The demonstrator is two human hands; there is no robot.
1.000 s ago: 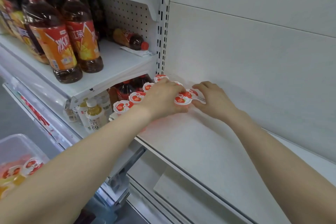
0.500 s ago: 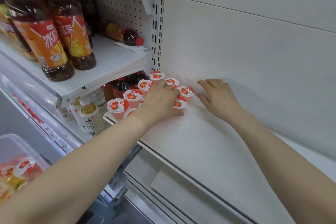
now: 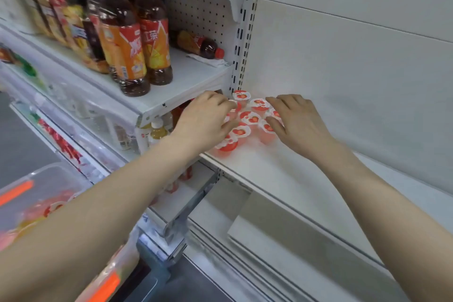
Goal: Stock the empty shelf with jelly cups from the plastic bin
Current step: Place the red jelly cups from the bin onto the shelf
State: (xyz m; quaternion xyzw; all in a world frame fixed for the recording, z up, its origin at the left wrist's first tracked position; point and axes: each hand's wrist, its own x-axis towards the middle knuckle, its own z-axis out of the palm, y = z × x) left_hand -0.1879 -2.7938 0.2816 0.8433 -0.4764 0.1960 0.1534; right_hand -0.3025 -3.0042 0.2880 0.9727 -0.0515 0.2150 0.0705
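Left hand, fingers loosely bent and gripping nothing, rests on the left edge of the jelly cups; right hand, fingers spread, touches their right edge. The cups stand clustered at the back left corner of the white shelf. The plastic bin sits at lower left, with tea bottles on the neighbouring shelf above.

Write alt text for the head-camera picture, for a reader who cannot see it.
A person's left hand and right hand touch a cluster of red-and-white-lidded jelly cups at the left end of a white shelf. Brown drink bottles stand on a higher shelf to the left, and a clear plastic bin sits at lower left.
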